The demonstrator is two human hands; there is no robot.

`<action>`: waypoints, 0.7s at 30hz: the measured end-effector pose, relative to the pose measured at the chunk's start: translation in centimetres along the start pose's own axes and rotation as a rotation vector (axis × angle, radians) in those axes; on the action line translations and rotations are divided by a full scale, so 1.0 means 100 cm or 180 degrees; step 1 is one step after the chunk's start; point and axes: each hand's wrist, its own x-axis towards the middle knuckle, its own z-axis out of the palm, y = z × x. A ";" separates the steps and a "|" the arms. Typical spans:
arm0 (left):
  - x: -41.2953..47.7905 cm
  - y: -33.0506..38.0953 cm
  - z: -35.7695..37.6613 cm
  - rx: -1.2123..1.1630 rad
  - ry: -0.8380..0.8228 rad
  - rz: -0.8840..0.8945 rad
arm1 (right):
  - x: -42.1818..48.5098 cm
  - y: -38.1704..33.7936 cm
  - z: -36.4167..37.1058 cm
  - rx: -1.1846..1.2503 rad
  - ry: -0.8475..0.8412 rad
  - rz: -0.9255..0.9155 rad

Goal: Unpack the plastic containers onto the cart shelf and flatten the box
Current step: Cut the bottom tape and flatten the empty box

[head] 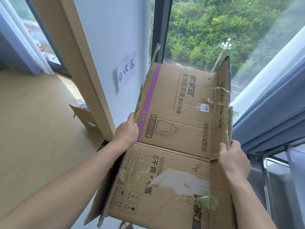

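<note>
- My left fingers (131, 119) are curled round the left edge of the box (178, 129). One lies on the printed face and the rest are tucked behind the flap, so the left hand (127, 132) has a closed hold on it.
- My right fingers (223, 148) pinch the upright flap on the right edge near its near corner. The thumb is on the inner side, and the right hand (234, 160) is wrapped over the frayed rim.
- Between the two hands I hold the box in the air, pressed flat into a broad sheet of brown corrugated cardboard.
- Its face is matte and creased by fold lines, with black print, a barcode, a bottle outline and a small white label.
- A purple band (148, 103) runs along the left side.
- Torn strips of clear tape cling to the ragged edges, and a pale patch near me shows where the surface has peeled.
- The long axis runs away from me, with the near end down by my forearms and the far end raised toward the window (206, 30). Narrow side flaps stand up along both long edges.
- A white paper sign (126, 71) with handwritten characters is taped to the wall (105, 38) on the left.
- Another cardboard piece (84, 117) sits on the tan floor (33, 129) by the wall's corner.
- A soft blue curtain (272, 113) hangs in folds on the right.
</note>
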 end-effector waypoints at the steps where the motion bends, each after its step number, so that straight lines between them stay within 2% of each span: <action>1: 0.012 0.001 0.000 -0.0003 -0.0021 0.0002 | 0.008 -0.006 0.004 0.0002 -0.0003 0.0009; 12: 0.169 -0.008 0.053 0.0236 -0.0193 -0.0228 | 0.128 -0.053 0.101 0.0086 -0.0238 0.0120; 21: 0.286 -0.068 0.127 0.0355 -0.0233 -0.0502 | 0.220 -0.080 0.225 0.0007 -0.0511 0.0141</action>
